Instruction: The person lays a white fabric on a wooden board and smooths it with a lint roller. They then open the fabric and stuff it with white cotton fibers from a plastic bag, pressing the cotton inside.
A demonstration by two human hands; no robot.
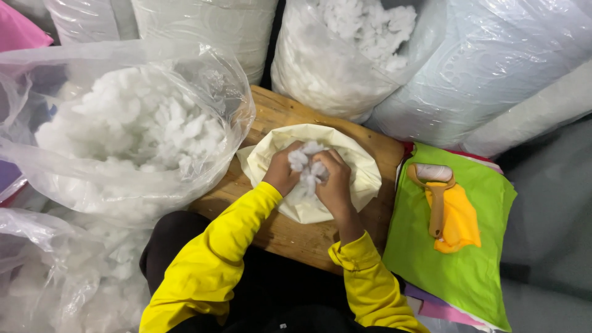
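Pressing a tuft of white stuffing (306, 165) into the cream fabric cover (357, 176) on the wooden worktop (290, 234), your left hand (282, 171) and right hand (333, 182) are both closed on this soft, very light fibre, best pinched in loose clumps.

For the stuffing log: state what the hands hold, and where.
Both hands, left hand and right hand, clutch a clump of white fibre filling at the cream fabric cover's open mouth.
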